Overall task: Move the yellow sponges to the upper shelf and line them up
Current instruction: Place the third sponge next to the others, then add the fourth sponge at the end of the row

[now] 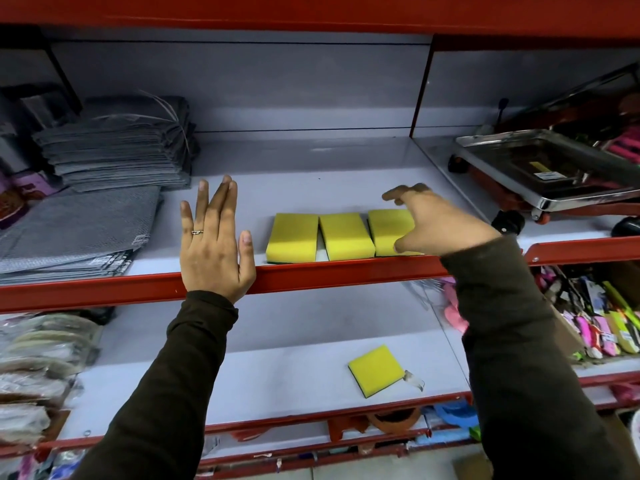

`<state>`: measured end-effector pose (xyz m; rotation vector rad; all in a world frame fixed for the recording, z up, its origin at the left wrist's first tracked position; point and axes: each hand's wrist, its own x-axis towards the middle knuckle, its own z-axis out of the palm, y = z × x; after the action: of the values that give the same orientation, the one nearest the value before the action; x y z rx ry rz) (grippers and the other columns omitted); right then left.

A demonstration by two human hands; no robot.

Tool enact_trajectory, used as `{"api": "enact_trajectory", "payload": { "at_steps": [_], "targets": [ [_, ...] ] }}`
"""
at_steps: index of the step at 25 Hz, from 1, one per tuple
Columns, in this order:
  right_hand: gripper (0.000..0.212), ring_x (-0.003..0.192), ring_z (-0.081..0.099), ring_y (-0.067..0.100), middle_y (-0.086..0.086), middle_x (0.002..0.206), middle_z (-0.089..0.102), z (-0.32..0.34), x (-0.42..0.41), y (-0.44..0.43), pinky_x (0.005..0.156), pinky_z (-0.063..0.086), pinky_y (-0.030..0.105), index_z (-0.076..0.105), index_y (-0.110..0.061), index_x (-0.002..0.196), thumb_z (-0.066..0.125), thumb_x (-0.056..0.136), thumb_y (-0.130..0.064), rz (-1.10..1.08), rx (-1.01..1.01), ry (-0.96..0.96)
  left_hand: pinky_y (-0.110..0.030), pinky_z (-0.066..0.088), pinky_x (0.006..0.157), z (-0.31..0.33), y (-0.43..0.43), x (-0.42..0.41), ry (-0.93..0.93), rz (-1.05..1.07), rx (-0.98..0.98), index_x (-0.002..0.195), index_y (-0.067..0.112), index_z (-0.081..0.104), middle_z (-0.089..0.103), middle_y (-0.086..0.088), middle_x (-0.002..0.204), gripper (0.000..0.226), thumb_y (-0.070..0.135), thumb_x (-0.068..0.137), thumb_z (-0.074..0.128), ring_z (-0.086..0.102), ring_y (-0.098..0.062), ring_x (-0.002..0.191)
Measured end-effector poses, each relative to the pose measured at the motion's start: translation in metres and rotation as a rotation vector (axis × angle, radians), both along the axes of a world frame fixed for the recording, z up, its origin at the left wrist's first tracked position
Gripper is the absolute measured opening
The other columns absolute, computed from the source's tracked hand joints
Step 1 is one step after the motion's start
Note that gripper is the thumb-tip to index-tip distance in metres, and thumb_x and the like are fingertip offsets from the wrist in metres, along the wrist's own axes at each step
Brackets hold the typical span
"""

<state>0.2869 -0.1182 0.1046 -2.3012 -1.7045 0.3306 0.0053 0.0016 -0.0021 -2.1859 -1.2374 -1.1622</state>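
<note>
Here, three yellow sponges are seen lined up along the front of the upper shelf point(346, 188), between the two hands: the left sponge point(292, 237), the middle sponge point(346, 236) just beside it with a narrow wedge of shelf showing between them, and the right sponge point(389, 230) close against the middle one. A thin green scouring layer is visible under the front edges. The right hand point(446, 223) is spread over the right sponge, fingers splayed wide and thumb lowered at the sponge's front right corner; whether the sponge is actually touched or gripped cannot be told, and nothing is seen closed in the hand. The left hand point(213, 244) is laid flat and open on the shelf, well to the left of the sponges, fingers extended and together, a ring point(197, 232) worn on one finger, the heel of the hand resting over the red shelf lip point(346, 271); nothing is held by it. Below the right hand, a fourth yellow sponge point(375, 370) is left lying at an angle on the lower shelf point(277, 375), with a small clear scrap of wrapper point(414, 379) touching its right corner. Beyond the left hand, stacked grey mesh cloths point(117, 147) are piled, and past the right hand a steel platform trolley point(554, 171) is set.
</note>
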Motion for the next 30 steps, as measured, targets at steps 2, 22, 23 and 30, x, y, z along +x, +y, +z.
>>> {"api": "enact_trajectory", "payload": {
  "at_steps": [2,22,23,30],
  "targets": [
    [0.041,0.098,0.061,0.022,0.003,0.112,0.058,-0.007,-0.018,-0.033,0.084,0.050,0.032,0.062,-0.030,0.105,0.076,0.069,-0.016,0.024,0.160,0.049,-0.045,-0.001,0.131,-0.001,0.000,0.001,-0.009,-0.009,0.006,0.158,0.006,0.028,0.029,-0.008,0.167,0.066,0.035,0.099,0.023,0.014,-0.030,0.158],
    [0.098,0.124,0.048,0.024,0.003,0.132,0.047,-0.065,-0.067,-0.055,0.100,0.048,0.038,0.038,-0.019,0.142,0.085,0.061,-0.046,0.230,-0.493,0.133,-0.045,0.000,0.131,-0.001,0.001,0.000,-0.023,-0.018,0.016,0.158,0.006,0.028,0.031,-0.009,0.167,0.067,0.037,0.099,0.023,0.014,-0.029,0.159],
    [0.102,0.127,0.045,0.022,0.001,0.133,0.045,-0.031,-0.069,-0.062,0.103,0.048,0.039,0.036,-0.022,0.144,0.085,0.058,-0.048,0.248,-0.409,0.118,-0.045,0.000,0.131,0.000,0.002,0.000,-0.023,-0.016,0.014,0.158,0.007,0.027,0.030,-0.008,0.167,0.067,0.037,0.099,0.023,0.013,-0.029,0.159],
    [0.091,0.132,0.034,0.040,0.016,0.137,0.039,0.037,0.000,-0.021,0.106,0.036,0.047,0.037,-0.010,0.140,0.084,0.063,-0.024,-0.115,-0.016,-0.337,-0.049,0.004,0.131,0.000,0.001,0.000,-0.029,-0.018,0.011,0.158,0.006,0.028,0.032,-0.010,0.166,0.067,0.038,0.099,0.022,0.014,-0.029,0.158]
  ]
}}
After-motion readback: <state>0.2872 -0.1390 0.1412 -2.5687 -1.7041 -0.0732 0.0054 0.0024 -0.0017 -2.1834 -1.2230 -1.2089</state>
